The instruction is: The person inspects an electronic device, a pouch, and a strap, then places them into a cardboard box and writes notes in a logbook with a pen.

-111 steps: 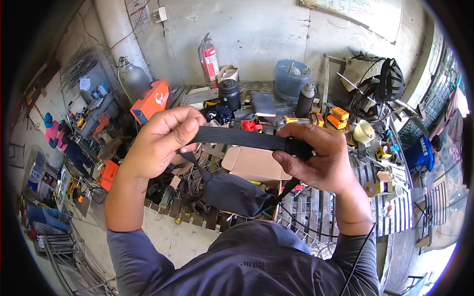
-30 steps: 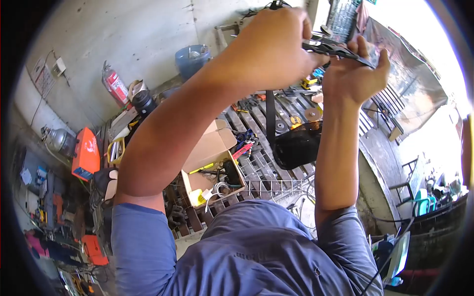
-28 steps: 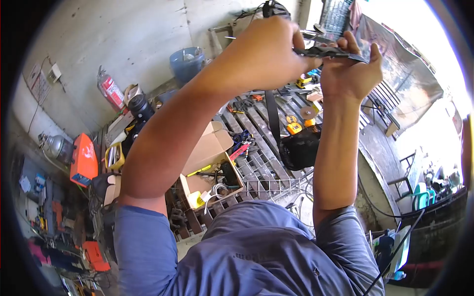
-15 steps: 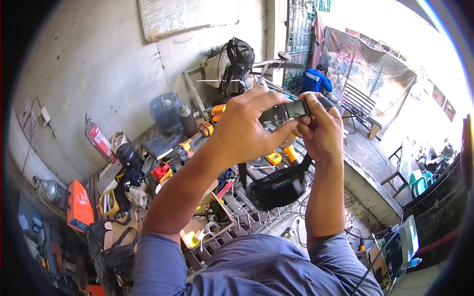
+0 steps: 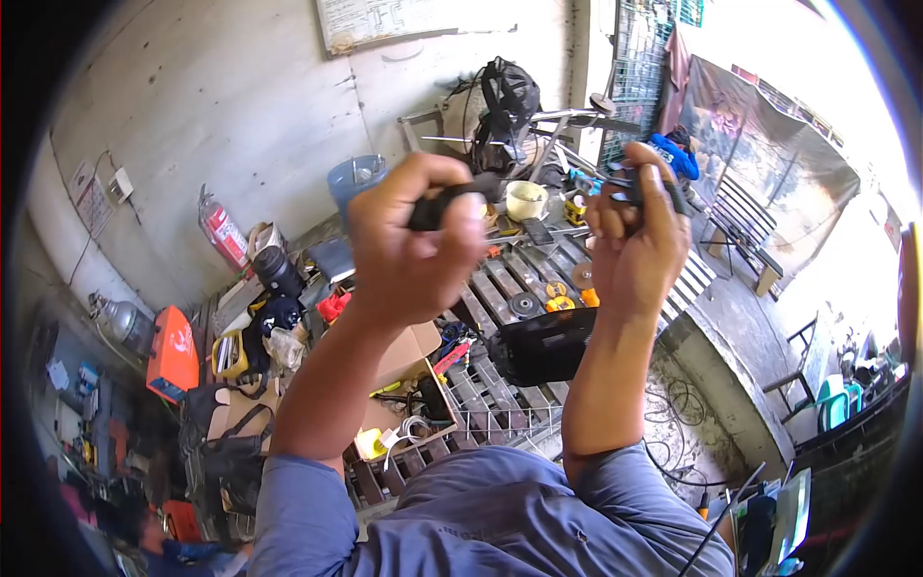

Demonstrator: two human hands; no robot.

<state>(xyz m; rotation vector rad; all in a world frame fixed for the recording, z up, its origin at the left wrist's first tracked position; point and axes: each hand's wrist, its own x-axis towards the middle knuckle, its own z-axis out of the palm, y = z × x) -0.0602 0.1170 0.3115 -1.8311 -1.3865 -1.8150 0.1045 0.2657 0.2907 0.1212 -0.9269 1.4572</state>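
My left hand (image 5: 411, 240) is raised in front of me, its fingers closed around one end of a black elastic strap (image 5: 437, 205). My right hand (image 5: 635, 240) is level with it to the right and grips the strap's other end with its buckle (image 5: 627, 186). A black pouch-like piece (image 5: 543, 344) hangs from the strap below and between my forearms. The strap's middle section between the hands is not visible.
Under my arms lies a slatted workbench (image 5: 500, 288) crowded with tools, discs and an open cardboard box (image 5: 409, 361). At the back stand a red fire extinguisher (image 5: 221, 231), a blue bucket (image 5: 348, 181) and an orange case (image 5: 173, 351). A person in blue (image 5: 673, 154) crouches far right.
My hands have moved apart, the left swinging left with its end of the strap. The camera has tilted, showing more of the wall and bench.
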